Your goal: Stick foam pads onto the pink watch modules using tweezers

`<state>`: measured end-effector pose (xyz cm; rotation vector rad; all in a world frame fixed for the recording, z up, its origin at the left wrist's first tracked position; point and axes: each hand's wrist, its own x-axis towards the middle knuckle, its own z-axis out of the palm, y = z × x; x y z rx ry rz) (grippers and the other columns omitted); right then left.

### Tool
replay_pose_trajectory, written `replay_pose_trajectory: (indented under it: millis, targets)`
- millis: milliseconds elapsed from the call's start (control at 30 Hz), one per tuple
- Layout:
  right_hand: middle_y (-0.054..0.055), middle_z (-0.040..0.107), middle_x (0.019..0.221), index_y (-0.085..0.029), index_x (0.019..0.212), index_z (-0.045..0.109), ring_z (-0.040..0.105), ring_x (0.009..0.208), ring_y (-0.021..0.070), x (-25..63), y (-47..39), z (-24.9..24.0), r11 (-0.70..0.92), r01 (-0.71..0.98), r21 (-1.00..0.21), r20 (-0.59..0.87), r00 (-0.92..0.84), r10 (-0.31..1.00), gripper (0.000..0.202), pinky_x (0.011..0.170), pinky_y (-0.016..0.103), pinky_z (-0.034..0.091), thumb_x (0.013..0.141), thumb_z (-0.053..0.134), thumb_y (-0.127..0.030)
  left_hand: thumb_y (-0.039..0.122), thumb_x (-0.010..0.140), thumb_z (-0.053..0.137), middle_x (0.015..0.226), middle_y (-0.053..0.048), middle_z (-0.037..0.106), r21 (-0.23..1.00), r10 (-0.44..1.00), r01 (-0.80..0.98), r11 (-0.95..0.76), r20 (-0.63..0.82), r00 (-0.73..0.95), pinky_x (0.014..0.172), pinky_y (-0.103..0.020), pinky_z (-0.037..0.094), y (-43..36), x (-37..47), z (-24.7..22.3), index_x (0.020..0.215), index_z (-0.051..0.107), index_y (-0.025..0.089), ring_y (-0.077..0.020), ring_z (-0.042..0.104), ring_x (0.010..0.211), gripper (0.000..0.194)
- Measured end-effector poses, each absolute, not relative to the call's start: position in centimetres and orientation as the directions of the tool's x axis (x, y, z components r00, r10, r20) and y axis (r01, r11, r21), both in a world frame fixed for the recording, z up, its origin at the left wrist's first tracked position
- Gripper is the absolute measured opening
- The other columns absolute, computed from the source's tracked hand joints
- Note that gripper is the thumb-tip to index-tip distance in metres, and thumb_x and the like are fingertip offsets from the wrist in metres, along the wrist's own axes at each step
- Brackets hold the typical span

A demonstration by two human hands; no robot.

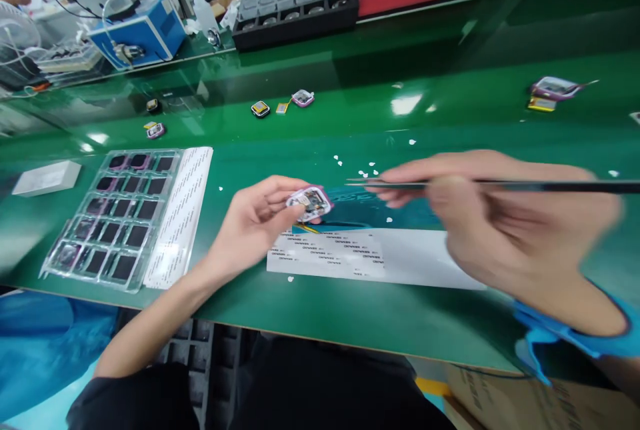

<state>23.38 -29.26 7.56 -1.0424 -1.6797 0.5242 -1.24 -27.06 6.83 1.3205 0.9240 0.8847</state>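
Note:
My left hand (255, 220) grips a smartwatch body (311, 203) with a purple rim, its open inside facing up. A yellow strip (309, 228) shows just below the body. In my right hand (505, 217) is a pair of tweezers (410, 185), held level with the tips pointing left toward the body. The tips stand apart from the watch body, a little to its right. Beneath both hands lies a white sheet (415, 253) with rows of printed labels. Several small white bits (370, 173) are scattered on the green bench past the tips.
A clear tray (145, 233) of dark square pieces lies at left on a printed sheet (193, 177), near a white box (47, 178). More watch bodies (557, 88) rest farther back. Behind stand a blue machine (145, 33) and a black tray (295, 27).

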Motion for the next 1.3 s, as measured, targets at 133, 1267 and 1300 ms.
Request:
replay_pose_trajectory:
  millis: [133, 1267, 1300]
  targets:
    - [0.001, 0.083, 0.109, -0.030, 0.097, 0.085, 0.079, 0.099, 0.0265, 23.3, -26.7, 5.5, 0.455, 0.366, -0.812, 0.329, -0.356, 0.875, 0.027, 0.093, 0.044, 0.064, 0.106, 0.061, -0.039, 0.028, 0.096, 0.076, 0.089, -0.006, 0.083, 0.995, 0.903, 0.081, 0.058, -0.087, 0.421, 0.073, -0.029, 0.061, -26.0, -3.4, 6.8, 0.100, 0.075, 0.015, -0.0167, 0.076, 0.076, 0.014]
    - [0.003, 0.080, 0.125, -0.032, 0.147, 0.064, 0.072, 0.081, 0.0192, 25.7, -27.5, 2.8, 0.771, 0.368, -0.519, 0.522, -0.578, 0.627, 0.050, 0.070, 0.037, 0.060, 0.104, 0.061, -0.006, 0.018, 0.109, 0.051, 0.114, -0.006, 0.083, 0.470, 0.569, 0.415, -0.779, 0.249, 0.784, 0.096, -0.041, 0.051, -27.1, -2.8, 2.1, 0.118, 0.073, 0.019, -0.0252, 0.064, 0.112, 0.024]
    - [0.002, 0.079, 0.127, -0.036, 0.150, 0.062, 0.071, 0.077, 0.0187, 25.8, -27.6, 3.1, 0.774, 0.406, -0.485, 0.555, -0.542, 0.632, 0.057, 0.069, 0.037, 0.060, 0.103, 0.062, -0.004, 0.017, 0.108, 0.051, 0.114, -0.005, 0.084, 0.439, 0.556, 0.414, -0.797, 0.267, 0.787, 0.096, -0.041, 0.051, -27.1, -2.7, 2.1, 0.118, 0.073, 0.020, -0.0251, 0.065, 0.110, 0.024]
